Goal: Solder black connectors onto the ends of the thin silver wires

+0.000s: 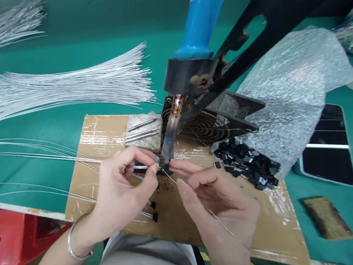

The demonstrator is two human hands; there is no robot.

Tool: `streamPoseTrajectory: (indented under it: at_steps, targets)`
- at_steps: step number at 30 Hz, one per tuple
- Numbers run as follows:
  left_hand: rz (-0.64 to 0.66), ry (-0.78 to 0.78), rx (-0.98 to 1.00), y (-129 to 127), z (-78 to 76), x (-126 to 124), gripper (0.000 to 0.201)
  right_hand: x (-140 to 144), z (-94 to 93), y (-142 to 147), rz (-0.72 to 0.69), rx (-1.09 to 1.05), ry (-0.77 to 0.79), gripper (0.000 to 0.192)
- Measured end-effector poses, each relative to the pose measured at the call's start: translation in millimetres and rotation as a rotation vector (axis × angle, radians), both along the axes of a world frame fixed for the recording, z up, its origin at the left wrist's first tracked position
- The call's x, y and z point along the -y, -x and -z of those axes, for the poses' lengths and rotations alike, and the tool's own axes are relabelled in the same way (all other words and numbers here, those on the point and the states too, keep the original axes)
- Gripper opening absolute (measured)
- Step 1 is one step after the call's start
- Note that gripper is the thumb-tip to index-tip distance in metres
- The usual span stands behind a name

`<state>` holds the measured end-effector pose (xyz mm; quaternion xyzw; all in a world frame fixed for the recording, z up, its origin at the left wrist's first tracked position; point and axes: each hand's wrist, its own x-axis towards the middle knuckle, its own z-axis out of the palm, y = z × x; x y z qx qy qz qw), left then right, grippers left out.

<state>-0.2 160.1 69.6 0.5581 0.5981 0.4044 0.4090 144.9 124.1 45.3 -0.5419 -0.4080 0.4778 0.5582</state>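
Near the middle, my left hand [128, 187] is closed in a pinch on thin white wires [85, 159] that trail off to the left. Its fingertips are close to the tip of a soldering iron [170, 135], which hangs point-down with a blue handle. My right hand [217, 203] pinches a thin strand of solder wire [171, 177], whose end reaches toward the iron's tip. The exact joint is hidden by fingers and iron. Below my left hand, wires end in small black connectors [153, 204] on the brown cardboard [273, 227].
A black bracket [249, 46] crosses above, over a fan with a round guard [204, 127]. Metal rods lie on a grey pad [152, 143]. Black connector pieces [251, 165] spill from a bubble-wrap bag [296, 83]. A phone [329, 163], a brown sponge [328, 218] and wire bundles [66, 87] lie around.
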Motion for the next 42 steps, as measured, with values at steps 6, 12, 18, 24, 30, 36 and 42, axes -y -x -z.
streamPoseTrajectory:
  at_steps: [6,12,18,24,30,36,42]
  targets:
    - [0.000,0.030,-0.009,0.0,-0.3,0.8,0.012,-0.1,-0.5,-1.5,-0.006,-0.011,0.000,0.018]
    - [-0.004,0.048,-0.034,0.1,-0.1,0.6,0.011,0.0,0.9,-1.0,-0.005,0.004,0.007,0.018]
    - [-0.004,0.047,-0.024,-0.5,-1.3,0.5,0.010,0.4,1.2,-1.3,0.001,0.037,0.004,0.018]
    - [-0.001,0.019,-0.020,-1.0,-1.5,0.1,0.012,0.8,3.5,-2.5,-0.018,0.059,-0.043,0.018]
    - [0.008,-0.004,-0.037,0.1,-1.2,2.1,0.012,1.7,-0.4,0.3,0.011,0.047,0.002,0.018]
    - [0.003,-0.006,-0.042,0.3,0.2,3.0,0.012,1.9,-1.4,0.1,0.003,0.044,-0.022,0.018]
    - [0.002,0.006,-0.046,0.7,0.7,2.2,0.011,1.8,0.4,0.1,0.006,0.041,-0.011,0.018]
